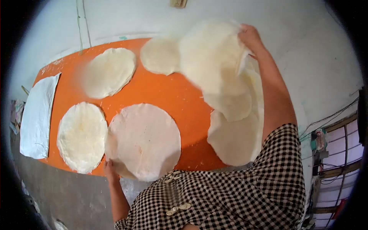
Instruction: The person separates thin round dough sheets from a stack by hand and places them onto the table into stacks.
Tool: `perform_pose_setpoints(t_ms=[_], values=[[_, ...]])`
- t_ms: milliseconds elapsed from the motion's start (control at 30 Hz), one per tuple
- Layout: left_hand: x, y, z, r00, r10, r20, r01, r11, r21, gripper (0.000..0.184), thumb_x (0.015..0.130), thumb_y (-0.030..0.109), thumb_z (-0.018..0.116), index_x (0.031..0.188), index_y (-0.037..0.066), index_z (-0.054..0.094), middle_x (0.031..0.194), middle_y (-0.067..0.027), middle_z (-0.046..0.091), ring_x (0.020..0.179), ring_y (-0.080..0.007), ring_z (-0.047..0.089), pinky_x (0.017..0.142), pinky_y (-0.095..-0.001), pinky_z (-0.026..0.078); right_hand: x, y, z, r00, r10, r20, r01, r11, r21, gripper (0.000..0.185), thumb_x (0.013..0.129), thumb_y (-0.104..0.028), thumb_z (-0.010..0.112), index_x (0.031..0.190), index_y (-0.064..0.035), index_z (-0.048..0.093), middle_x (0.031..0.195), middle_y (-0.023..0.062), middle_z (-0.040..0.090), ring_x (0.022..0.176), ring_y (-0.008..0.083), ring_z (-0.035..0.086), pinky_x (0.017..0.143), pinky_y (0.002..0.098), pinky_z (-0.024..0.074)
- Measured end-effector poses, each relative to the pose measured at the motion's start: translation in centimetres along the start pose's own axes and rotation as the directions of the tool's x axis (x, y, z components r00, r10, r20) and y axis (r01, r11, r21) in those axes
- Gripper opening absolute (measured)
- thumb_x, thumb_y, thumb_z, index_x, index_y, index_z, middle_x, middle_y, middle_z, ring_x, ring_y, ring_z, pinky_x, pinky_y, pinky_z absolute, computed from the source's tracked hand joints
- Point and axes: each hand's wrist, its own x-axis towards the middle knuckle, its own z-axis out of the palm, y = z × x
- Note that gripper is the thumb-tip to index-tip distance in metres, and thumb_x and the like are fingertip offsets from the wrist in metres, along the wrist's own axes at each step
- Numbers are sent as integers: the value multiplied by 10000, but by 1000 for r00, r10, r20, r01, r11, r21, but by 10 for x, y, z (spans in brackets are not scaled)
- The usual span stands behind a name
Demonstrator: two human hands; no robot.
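Your right hand (250,37) is closed on the edge of a pale, round, dough-like sheet (211,53), holding it up over the far right part of the orange surface (153,90), above the overlapping pale sheets (234,140). Your left hand (110,167) is at the near edge, beside the pinkish round sheet (143,140) and the lower-left round sheet (82,136); you cannot tell whether its fingers grip anything. Two more round sheets lie along the far side, and a long white piece (38,117) lies at the left end.

two hands (250,36) (109,169), one orange table (191,115), one white bundle (38,117), at least six round sheets (143,138)
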Motion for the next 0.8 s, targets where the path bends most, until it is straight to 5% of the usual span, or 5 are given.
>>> perform_pose_setpoints(t_ms=[133, 300, 400, 600, 800], values=[[-11, 8, 7, 999, 31, -22, -32, 998, -52, 219, 852, 138, 481, 1016, 5, 541, 884, -48, 583, 787, -148, 559, 687, -276, 453, 6, -70, -80, 990, -43, -137, -14, 920, -391, 206, 785, -157, 435, 910, -53, 561, 938, 179, 578, 874, 328, 558, 746, 442, 447], [-13, 3, -12, 999, 12, 34, -9, 995, -99, 215, 856, 148, 484, 1021, 19, 534, 896, -52, 577, 805, -151, 554, 700, -288, 453, -3, -13, -7, 995, -54, -87, -8, 809, -587, 211, 838, -187, 408, 974, -91, 536, 983, 137, 545, 948, 328, 530, 782, 439, 454], [-16, 5, -9, 1000, -1, -27, -2, 995, -102, 202, 855, 153, 495, 1002, 20, 533, 906, -46, 573, 807, -146, 543, 706, -291, 450, -48, 29, 76, 921, 344, 185, -128, 713, -689, 245, 790, -132, 479, 1012, -85, 571, 1104, 127, 537, 1048, 326, 498, 825, 505, 419], [-37, 20, 7, 994, 22, -112, -13, 997, 81, 200, 830, 125, 541, 1009, 35, 530, 884, -26, 572, 762, -131, 528, 692, -275, 437, -86, 76, 260, 910, 342, 233, -357, 934, 26, 331, 736, -258, 576, 948, -5, 550, 956, 163, 593, 900, 302, 568, 770, 368, 443], [-37, 71, 45, 969, 184, -165, -95, 894, 438, 50, 797, 66, 570, 840, 59, 545, 736, 25, 528, 692, -76, 472, 634, -230, 395, -63, 103, 338, 750, 654, 101, -620, 642, 452, 290, 723, -206, 628, 894, 5, 525, 819, 112, 574, 748, 215, 567, 618, 339, 466]])
